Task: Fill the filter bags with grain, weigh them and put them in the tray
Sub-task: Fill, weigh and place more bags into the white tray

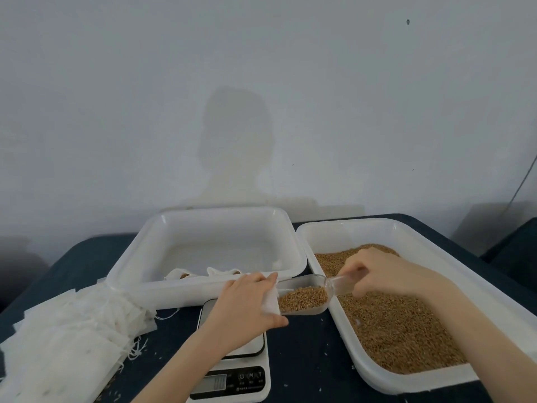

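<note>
My left hand [247,303] holds a white filter bag [270,302] open above the scale [232,370]. My right hand [380,274] grips the handle of a clear plastic scoop [305,296] loaded with brown grain, its mouth at the bag's opening. The grain [398,327] fills a white tray [430,245] on the right. A second white tray [139,257] at the back centre has a couple of filled bags [203,273] along its near wall.
A pile of empty filter bags [69,335] with drawstrings lies on the dark tabletop [305,359] at the left. Stray grains dot the cloth near the scale. A pale wall stands close behind the trays.
</note>
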`<state>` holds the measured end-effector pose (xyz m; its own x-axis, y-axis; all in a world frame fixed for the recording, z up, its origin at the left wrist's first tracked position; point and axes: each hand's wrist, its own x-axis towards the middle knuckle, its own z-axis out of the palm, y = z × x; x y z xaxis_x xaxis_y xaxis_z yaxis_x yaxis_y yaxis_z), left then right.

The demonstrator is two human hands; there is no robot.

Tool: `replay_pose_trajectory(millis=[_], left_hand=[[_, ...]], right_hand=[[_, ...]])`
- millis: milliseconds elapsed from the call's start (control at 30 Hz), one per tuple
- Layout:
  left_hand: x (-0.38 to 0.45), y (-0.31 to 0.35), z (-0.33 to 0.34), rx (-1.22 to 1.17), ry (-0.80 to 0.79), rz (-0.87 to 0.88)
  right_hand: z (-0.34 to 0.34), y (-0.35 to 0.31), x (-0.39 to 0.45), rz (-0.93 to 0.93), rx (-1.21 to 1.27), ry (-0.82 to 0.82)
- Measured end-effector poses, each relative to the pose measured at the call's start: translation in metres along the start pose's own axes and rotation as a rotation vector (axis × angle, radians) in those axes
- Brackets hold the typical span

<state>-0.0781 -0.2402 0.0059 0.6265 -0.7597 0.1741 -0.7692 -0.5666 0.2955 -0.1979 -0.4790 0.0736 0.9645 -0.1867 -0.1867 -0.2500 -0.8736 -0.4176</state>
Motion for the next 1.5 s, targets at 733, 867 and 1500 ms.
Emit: replay_pose_trajectory(millis=[733, 867, 1500], left_hand=[[0.021, 0.012, 0.023, -0.627, 0.305, -0.284], [0.023, 0.015, 0.027, -0.718, 0.317, -0.315], [0.014, -0.030, 0.012, -0.784, 0.358, -0.279]], right_hand=[[-0.025, -0.114, 0.030, -0.295, -1.131, 0.679], [-0.022, -0.135, 0.036, -0.387, -1.226, 0.691], [-0.016, -0.004, 0.014, 0.115, -0.713, 0.378]])
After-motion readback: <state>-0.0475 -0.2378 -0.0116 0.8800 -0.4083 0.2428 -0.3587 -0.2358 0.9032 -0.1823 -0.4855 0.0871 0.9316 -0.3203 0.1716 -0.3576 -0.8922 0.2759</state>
